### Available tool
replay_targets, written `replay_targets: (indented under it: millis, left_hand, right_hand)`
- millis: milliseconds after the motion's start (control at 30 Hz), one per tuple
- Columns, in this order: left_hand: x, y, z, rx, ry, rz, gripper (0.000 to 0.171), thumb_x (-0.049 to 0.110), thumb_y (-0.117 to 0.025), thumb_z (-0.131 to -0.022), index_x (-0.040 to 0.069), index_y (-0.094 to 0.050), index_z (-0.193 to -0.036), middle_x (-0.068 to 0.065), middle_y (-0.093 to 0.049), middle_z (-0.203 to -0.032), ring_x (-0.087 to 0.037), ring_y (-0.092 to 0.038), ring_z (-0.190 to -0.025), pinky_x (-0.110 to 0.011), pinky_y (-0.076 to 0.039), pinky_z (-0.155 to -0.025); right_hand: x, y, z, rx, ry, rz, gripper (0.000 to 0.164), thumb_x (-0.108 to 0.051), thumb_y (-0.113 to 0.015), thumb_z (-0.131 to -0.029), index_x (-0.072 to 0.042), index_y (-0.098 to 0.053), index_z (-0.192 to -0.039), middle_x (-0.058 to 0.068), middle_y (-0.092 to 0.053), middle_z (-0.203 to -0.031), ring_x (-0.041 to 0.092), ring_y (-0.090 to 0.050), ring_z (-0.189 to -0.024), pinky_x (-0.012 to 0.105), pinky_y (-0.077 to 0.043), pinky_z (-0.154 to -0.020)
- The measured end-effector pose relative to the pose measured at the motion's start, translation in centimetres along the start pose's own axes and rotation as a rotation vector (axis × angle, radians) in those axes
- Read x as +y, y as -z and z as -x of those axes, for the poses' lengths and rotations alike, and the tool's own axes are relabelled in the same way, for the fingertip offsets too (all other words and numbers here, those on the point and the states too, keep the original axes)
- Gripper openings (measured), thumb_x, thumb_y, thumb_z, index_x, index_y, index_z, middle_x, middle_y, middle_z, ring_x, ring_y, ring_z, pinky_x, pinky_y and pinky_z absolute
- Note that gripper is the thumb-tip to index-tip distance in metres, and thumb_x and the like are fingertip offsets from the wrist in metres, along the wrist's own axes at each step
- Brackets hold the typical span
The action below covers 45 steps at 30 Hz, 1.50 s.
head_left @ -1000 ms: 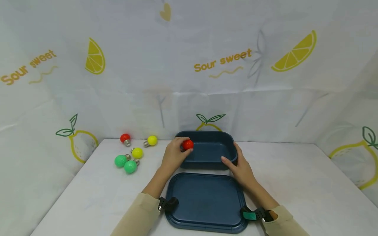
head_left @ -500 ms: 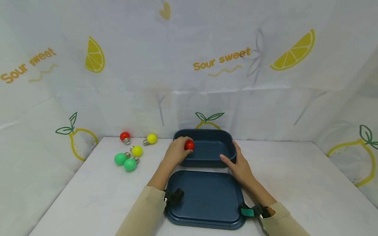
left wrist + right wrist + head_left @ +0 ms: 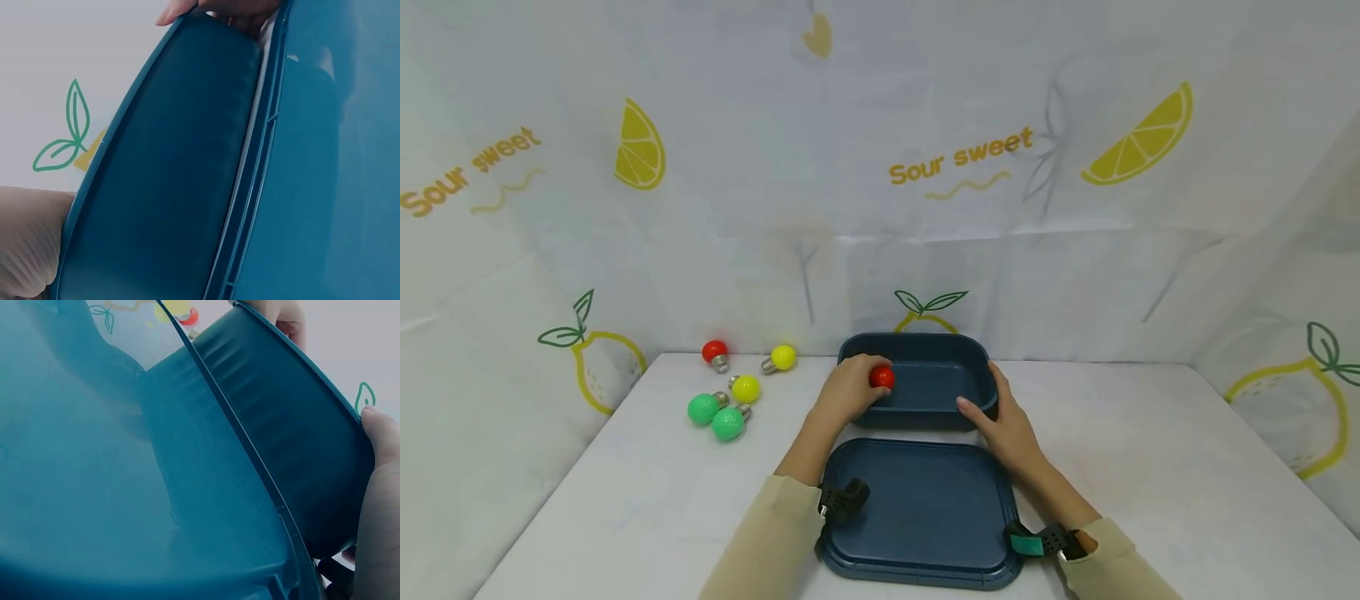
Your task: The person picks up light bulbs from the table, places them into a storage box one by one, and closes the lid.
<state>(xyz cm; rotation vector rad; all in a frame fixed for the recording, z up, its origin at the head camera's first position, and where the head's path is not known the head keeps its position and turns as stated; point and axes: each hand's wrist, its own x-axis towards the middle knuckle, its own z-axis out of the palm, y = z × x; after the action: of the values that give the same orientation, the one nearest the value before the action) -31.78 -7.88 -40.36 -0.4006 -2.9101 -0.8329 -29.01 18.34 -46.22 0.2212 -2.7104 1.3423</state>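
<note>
My left hand (image 3: 847, 392) pinches a red light bulb (image 3: 882, 377) at the left side of the dark blue box (image 3: 925, 420), over the inside of the box. The bulb's screw base is hidden by the fingers. With thumb on the front rim and fingers around the outside, my right hand (image 3: 1011, 427) grips the box's right front corner. In the right wrist view the right thumb (image 3: 375, 425) lies on the rim. The left wrist view shows the front wall of the box (image 3: 162, 162), with the bulb out of sight.
A dark blue lid (image 3: 917, 512) lies flat in front of the box, below both forearms. Left of the box lie a red bulb (image 3: 715, 352), two yellow bulbs (image 3: 746, 388) and two green bulbs (image 3: 727, 423). A white printed cloth (image 3: 737, 250) hangs behind.
My left hand has brought the red bulb slightly right and lower, farther over the box. My right hand keeps its grip on the corner.
</note>
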Motion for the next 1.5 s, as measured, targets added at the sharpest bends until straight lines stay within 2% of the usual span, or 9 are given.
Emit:
replay_targets:
  millis: [167, 400, 967, 1500]
  left_hand:
    - [0.13, -0.3, -0.25, 0.0, -0.016, 0.004, 0.044, 0.019, -0.079, -0.089, 0.015, -0.068, -0.132, -0.01, -0.069, -0.131, -0.03, -0.066, -0.114, -0.047, -0.055, -0.096]
    - [0.07, -0.09, 0.04, 0.006, 0.008, 0.004, 0.045, 0.019, -0.078, -0.089, 0.014, -0.068, -0.132, -0.011, -0.069, -0.131, -0.031, -0.065, -0.115, -0.048, -0.054, -0.098]
    - [-0.05, -0.07, 0.33, 0.017, -0.009, 0.01, 0.044, 0.021, -0.079, -0.089, 0.012, -0.068, -0.131, -0.011, -0.069, -0.13, -0.03, -0.066, -0.114, -0.047, -0.055, -0.097]
    - [-0.14, 0.08, 0.23, 0.018, 0.007, 0.001, 0.047, 0.023, -0.08, -0.088, 0.012, -0.067, -0.132, -0.011, -0.07, -0.128, -0.029, -0.068, -0.111, -0.045, -0.056, -0.095]
  right_hand:
    - [0.06, 0.28, 0.22, 0.013, 0.001, -0.003, 0.088, -0.052, -0.055, -0.099, -0.021, -0.004, -0.164, 0.023, -0.019, -0.168, 0.046, -0.027, -0.152, 0.067, -0.026, -0.12]
    - [0.06, -0.01, 0.05, 0.004, 0.012, -0.018, 0.088, -0.053, -0.056, -0.099, -0.023, -0.004, -0.164, 0.021, -0.019, -0.168, 0.044, -0.026, -0.152, 0.066, -0.025, -0.12]
    - [0.13, 0.0, 0.13, 0.003, 0.016, -0.015, 0.088, -0.052, -0.056, -0.099, -0.022, -0.005, -0.164, 0.022, -0.02, -0.168, 0.046, -0.027, -0.152, 0.067, -0.026, -0.119]
    - [-0.03, -0.09, -0.1, 0.002, 0.019, -0.002, 0.088, -0.052, -0.055, -0.099, -0.021, -0.005, -0.164, 0.022, -0.02, -0.168, 0.046, -0.027, -0.152, 0.068, -0.027, -0.118]
